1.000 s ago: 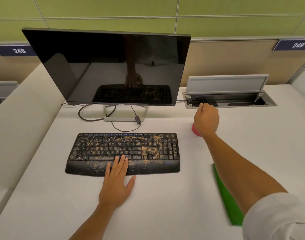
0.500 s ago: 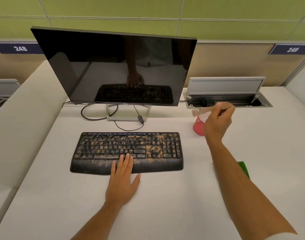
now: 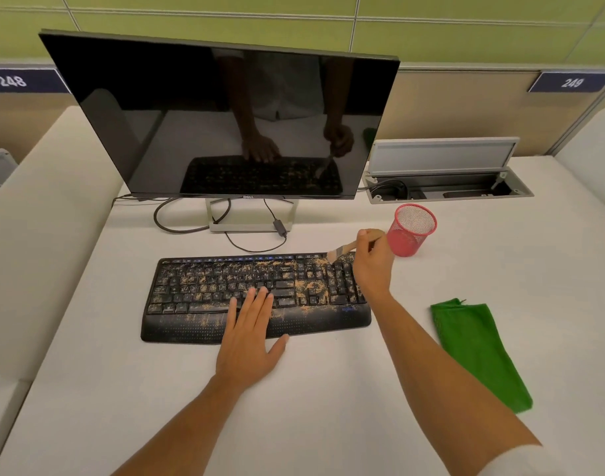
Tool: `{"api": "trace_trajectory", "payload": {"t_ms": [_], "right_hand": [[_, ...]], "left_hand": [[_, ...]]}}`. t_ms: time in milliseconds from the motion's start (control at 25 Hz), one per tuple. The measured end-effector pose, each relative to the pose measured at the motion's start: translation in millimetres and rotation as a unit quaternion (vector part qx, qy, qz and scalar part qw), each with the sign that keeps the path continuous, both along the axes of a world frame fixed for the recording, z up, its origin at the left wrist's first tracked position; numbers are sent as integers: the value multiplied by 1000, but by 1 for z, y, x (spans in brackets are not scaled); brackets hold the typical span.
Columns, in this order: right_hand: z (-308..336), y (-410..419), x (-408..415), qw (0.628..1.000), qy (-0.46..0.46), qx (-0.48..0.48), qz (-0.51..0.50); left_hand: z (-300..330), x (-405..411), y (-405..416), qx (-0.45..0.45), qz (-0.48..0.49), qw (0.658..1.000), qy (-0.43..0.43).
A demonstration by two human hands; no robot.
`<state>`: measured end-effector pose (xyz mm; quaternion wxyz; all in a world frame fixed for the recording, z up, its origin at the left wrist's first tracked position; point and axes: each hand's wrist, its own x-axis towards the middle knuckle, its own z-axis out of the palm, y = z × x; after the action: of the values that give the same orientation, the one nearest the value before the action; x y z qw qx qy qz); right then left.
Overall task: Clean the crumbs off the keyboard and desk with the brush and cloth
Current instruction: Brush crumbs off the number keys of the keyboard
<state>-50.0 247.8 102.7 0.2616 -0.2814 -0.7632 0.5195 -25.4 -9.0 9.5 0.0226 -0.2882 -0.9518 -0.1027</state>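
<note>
Two bare hands are working at the white desk (image 3: 328,389). The left hand (image 3: 251,341) is lying flat with straight fingers, palm over the wrist rest and fingertips reaching onto the lower key rows of the black keyboard (image 3: 205,297), gripping nothing. The right hand (image 3: 373,266) is curling round the wooden handle of a small brush (image 3: 340,250), whose bristles are touching the keyboard's upper right corner. Orange-brown crumbs (image 3: 311,286) are lying thick across the keys. A folded green cloth (image 3: 479,352) is resting on the desk to the right, well apart from the keyboard. A red mesh cup (image 3: 410,231) is standing just beside the right hand, and a dark monitor (image 3: 191,108) is standing behind the keyboard.
</note>
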Motion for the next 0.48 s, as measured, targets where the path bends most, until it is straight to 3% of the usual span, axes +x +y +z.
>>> {"api": "trace_trajectory", "payload": {"t_ms": [480], "right_hand": [[-37, -1, -9, 996, -62, 15, 54]], "left_hand": [[-1, -3, -2, -10, 6, 1000, -23]]}}
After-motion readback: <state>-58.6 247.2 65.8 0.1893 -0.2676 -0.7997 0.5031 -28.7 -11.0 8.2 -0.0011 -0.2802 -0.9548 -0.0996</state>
